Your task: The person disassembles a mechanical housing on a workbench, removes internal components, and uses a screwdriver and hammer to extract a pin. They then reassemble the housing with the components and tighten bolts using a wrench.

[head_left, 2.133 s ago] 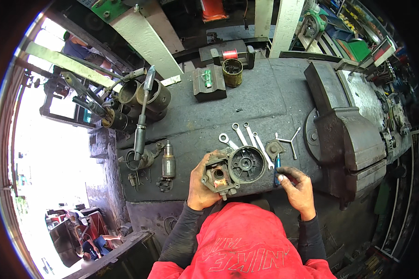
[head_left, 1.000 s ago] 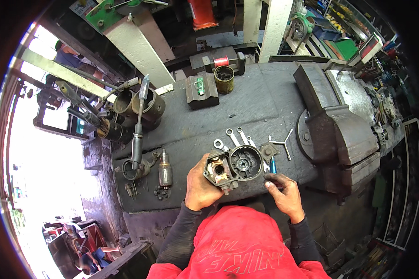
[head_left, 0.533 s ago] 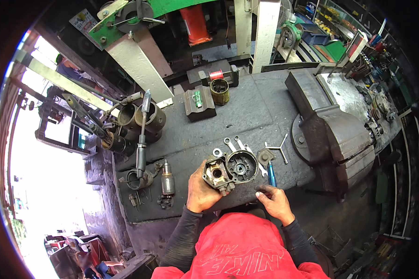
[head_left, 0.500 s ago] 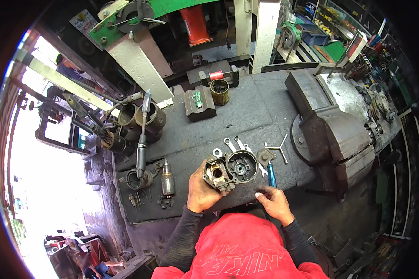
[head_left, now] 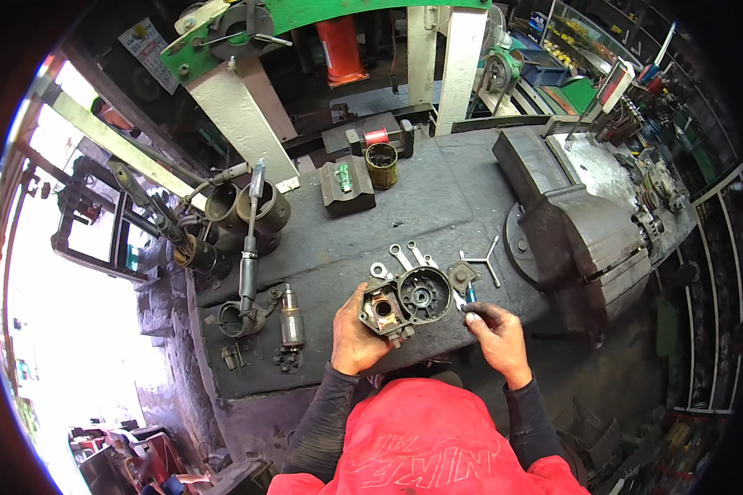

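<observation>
My left hand (head_left: 357,340) grips the left side of a dark cast-metal motor housing (head_left: 426,318) at the bench's front edge. Its round right part shows a ring bearing; the angular left part has a coppery inside. My right hand (head_left: 500,340) is just right of the housing, fingers curled over a blue-handled tool (head_left: 470,292) and close to a wrench end (head_left: 460,302). The fingers hide most of the blue handle, so the grip is unclear. Behind the housing lie two ring spanners (head_left: 403,257) and a metal washer (head_left: 378,270). A flanged metal part (head_left: 462,275) sits beyond my right fingers.
A large bench vise (head_left: 590,247) stands at the right, with a Y-shaped wrench (head_left: 489,262) beside it. Leftward lie a motor armature (head_left: 291,322) and a metal ring clamp (head_left: 238,320). Farther back are a grooved block (head_left: 347,194), a grimy can (head_left: 382,169) and metal cylinders (head_left: 268,210).
My right hand has moved forward from the bench edge and now covers much of the blue handle. My left hand still holds the housing. The whole view has shifted slightly.
</observation>
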Tool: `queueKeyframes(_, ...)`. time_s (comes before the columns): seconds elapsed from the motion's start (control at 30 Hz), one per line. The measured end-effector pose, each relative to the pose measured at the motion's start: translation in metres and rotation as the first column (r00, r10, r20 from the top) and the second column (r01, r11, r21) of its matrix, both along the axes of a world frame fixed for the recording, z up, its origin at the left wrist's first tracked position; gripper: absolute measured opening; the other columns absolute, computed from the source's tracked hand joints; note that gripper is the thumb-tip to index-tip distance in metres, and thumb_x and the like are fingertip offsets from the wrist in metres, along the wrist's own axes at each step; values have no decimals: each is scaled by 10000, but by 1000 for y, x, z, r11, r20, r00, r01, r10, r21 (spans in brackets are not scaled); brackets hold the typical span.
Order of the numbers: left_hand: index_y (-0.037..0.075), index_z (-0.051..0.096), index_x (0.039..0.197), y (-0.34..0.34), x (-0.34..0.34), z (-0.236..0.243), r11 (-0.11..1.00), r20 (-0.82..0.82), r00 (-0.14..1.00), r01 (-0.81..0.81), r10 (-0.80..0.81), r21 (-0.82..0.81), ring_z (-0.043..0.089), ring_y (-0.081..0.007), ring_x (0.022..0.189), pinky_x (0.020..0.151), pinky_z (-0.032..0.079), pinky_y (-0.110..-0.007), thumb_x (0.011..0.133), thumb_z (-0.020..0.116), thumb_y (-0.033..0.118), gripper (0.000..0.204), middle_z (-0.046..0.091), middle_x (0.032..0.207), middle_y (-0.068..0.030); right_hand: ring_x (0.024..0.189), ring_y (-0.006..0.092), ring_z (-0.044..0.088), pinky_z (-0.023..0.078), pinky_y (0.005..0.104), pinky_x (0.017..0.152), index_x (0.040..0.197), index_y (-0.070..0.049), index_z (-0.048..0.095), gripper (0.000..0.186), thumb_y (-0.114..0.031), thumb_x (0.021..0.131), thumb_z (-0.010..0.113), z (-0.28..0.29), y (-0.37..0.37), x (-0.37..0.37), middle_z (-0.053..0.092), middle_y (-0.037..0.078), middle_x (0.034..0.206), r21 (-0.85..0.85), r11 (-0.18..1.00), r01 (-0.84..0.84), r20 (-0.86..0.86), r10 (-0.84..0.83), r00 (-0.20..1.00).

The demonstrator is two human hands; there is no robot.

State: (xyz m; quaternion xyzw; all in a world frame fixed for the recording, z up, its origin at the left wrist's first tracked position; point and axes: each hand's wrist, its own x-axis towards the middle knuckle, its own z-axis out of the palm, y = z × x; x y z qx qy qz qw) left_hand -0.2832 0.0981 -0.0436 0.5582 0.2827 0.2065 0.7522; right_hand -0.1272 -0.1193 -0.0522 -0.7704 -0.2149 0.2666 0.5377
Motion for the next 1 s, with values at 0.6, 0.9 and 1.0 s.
queueKeyframes(0.6, -17, 706, 1116, 52, -41, 13, 848, 29, 955, -247, 295, -469, 738, -273, 922, 905, 604, -412, 877, 711, 156, 295, 755, 1025, -124, 650, 162, 677, 571, 325, 518, 1664, -18, 222, 909, -400, 1013, 728, -47, 66, -57, 714, 120, 840, 67, 994, -90, -570, 112, 814)
queueKeyframes(0.9, 20, 563, 1446, 23, -80, 2, 683, 329, 876, -1, 353, -730, 697, -351, 1176, 1019, 582, -477, 1024, 566, 375, 551, 699, 1301, -194, 479, 205, 659, 538, 359, 419, 1569, 24, 419, 679, -180, 961, 642, -46, 105, -53, 689, 134, 661, -189, 979, -79, -387, -1, 922)
queueKeyframes(1.0, 34, 541, 1479, 17, -91, -4, 591, 292, 880, 16, 374, -807, 685, -360, 1208, 1069, 559, -494, 1043, 514, 502, 640, 686, 1347, -211, 479, 207, 666, 538, 358, 415, 1548, 22, 452, 640, -168, 965, 632, -44, 115, -46, 691, 136, 649, -188, 981, -47, -363, -25, 932)
